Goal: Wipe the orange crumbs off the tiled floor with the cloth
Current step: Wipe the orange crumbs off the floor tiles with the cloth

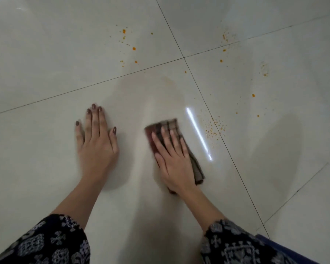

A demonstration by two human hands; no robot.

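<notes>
Tiled floor (46,77), left hand (97,143) flat, right hand (174,159) pressing cloth (167,125)

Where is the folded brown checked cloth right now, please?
In the head view, the folded brown checked cloth lies flat on the pale tiled floor under the right hand, just left of the fine orange crumbs.

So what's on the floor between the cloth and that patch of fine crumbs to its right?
Head view: only bare tile with a bright streak of reflected light between the cloth and the fine crumbs.
</notes>
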